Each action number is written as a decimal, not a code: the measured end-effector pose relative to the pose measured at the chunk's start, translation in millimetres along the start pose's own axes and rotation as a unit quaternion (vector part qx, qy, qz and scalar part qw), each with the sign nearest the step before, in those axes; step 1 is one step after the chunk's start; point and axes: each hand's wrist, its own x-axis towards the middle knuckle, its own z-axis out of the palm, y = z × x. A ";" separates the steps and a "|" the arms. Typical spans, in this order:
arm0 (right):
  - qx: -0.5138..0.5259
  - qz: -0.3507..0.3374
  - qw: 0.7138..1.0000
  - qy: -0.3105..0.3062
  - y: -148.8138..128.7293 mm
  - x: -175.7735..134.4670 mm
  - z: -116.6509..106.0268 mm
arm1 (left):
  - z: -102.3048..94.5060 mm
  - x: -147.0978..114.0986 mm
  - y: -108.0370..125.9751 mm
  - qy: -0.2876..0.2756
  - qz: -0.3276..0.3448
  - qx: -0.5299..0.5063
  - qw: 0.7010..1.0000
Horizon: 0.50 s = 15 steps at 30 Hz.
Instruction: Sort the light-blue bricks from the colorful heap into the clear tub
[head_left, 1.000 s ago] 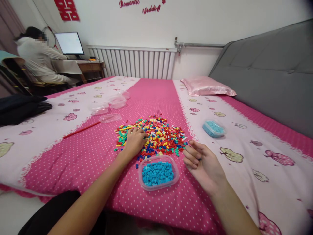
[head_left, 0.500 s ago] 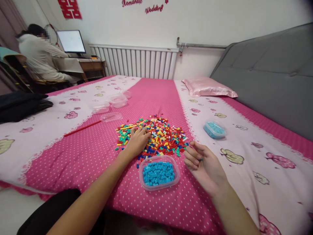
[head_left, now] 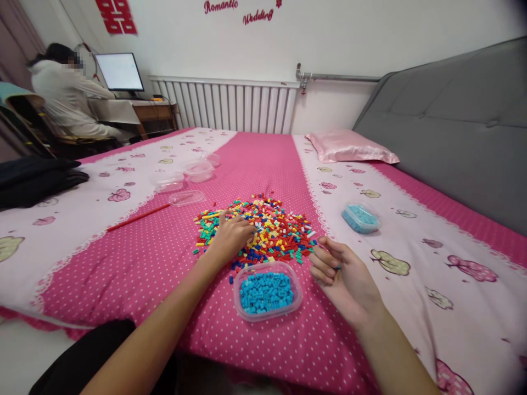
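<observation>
The person's left hand (head_left: 233,238) reaches palm down onto a broad, loose pile of small multicoloured plastic building pieces (head_left: 280,227) in red, yellow, green, dark blue and white; its fingers are bent and slightly parted, but the fingertips are partly hidden, so I cannot tell whether they grip a piece. The right hand (head_left: 343,277) is turned with its palm side inward near the pile's right edge, its fingers curled closely around a small blue piece (head_left: 338,267), of which only a speck shows. Between the two forearms, just in front of the pile, stands a clear rounded plastic container (head_left: 297,293) filled with bright blue pieces (head_left: 267,292). Beyond the right hand, well apart from the pile, sits a second clear plastic container (head_left: 357,224), also with blue contents. To the pile's far left are several transparent plastic containers (head_left: 198,170), a shallow clear plastic tray or lid (head_left: 186,198) and a thin red rod (head_left: 139,217). Everything rests on a pink bedspread (head_left: 123,274) with white dots and pale printed bands; a shiny pink pillow (head_left: 352,146) lies near the grey padded headboard (head_left: 457,120).
</observation>
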 end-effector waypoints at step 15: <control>0.004 -0.017 1.000 -0.020 -4.4 5.3 2.0 | 14.1 53.1 5.0 -0.034 0.047 0.066 0.996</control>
